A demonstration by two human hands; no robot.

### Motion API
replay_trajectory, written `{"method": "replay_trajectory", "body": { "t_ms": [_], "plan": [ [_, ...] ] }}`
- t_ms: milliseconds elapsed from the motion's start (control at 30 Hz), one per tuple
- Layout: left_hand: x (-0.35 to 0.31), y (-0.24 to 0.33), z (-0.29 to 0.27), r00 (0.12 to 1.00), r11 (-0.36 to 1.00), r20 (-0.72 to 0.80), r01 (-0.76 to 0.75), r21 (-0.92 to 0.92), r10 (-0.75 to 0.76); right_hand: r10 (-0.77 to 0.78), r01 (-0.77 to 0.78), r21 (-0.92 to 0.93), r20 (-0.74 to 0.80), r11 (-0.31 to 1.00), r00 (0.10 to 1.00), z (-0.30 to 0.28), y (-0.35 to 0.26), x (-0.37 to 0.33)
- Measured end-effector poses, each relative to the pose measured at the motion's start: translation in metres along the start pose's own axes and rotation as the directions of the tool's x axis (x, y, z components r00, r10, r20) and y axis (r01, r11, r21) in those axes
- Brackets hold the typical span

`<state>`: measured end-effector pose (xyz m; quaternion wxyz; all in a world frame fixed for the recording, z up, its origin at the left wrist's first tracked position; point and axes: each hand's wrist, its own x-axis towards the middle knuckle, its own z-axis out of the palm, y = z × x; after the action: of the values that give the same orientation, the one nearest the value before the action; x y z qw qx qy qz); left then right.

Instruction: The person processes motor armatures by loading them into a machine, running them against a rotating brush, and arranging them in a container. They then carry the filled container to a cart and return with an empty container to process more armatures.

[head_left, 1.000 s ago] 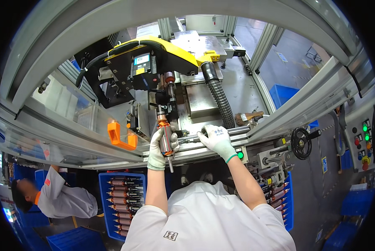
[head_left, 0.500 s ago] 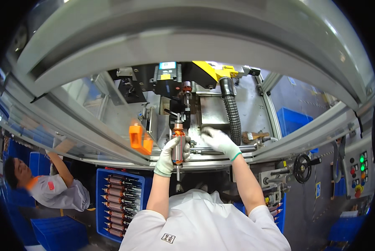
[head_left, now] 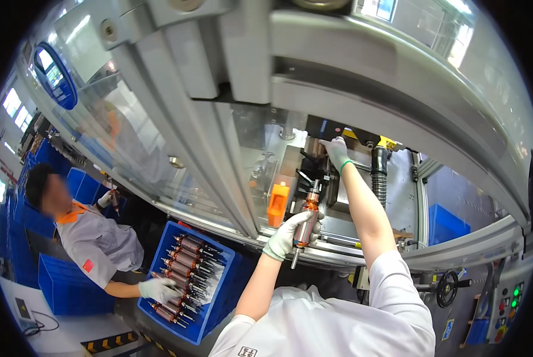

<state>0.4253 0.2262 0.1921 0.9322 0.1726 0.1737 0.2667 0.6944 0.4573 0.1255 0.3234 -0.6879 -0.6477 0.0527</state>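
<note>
Copper-wound motor armature with a steel shaft (head_left: 306,221) stands upright, long axis vertical, clasped in the gloved left hand (head_left: 291,233) just below the machine fixture, while the right hand (head_left: 336,152) rests higher, gripping nothing visible.

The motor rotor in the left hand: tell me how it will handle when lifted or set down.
The rotor looks rigid: a steel shaft through a copper-wound core. Probably heavy for its size. Being round, it would likely roll if laid flat. The gloved left hand wraps its core.
</note>
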Motion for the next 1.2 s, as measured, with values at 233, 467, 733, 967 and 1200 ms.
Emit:
{"method": "replay_trajectory", "body": {
  "t_ms": [233,467,733,967,1200],
  "plan": [
    [-0.012,0.006,-0.011,1.0,1.0,-0.017,-0.026,0.002,0.026,0.351,-0.36,0.028,0.169,0.932,0.921,-0.085,-0.109,-0.025],
    [-0.01,0.006,-0.007,0.995,0.994,-0.052,-0.087,0.062,0.091,0.316,-0.43,0.78,0.31,0.455,0.897,-0.157,-0.148,-0.189],
    [0.016,0.006,0.023,0.993,0.987,-0.103,-0.047,0.156,0.063,0.59,-0.178,0.91,-0.085,0.374,0.803,-0.155,-0.128,-0.316],
    [0.131,0.078,0.065,0.89,0.875,-0.302,-0.185,0.447,0.342,0.524,-0.14,0.851,-0.175,0.506,0.834,-0.138,-0.11,-0.314],
    [0.224,0.117,0.037,0.633,0.276,-0.139,-0.124,0.953,0.762,0.528,-0.203,0.81,-0.149,0.55,0.836,-0.149,-0.114,-0.315]
  ]
}}
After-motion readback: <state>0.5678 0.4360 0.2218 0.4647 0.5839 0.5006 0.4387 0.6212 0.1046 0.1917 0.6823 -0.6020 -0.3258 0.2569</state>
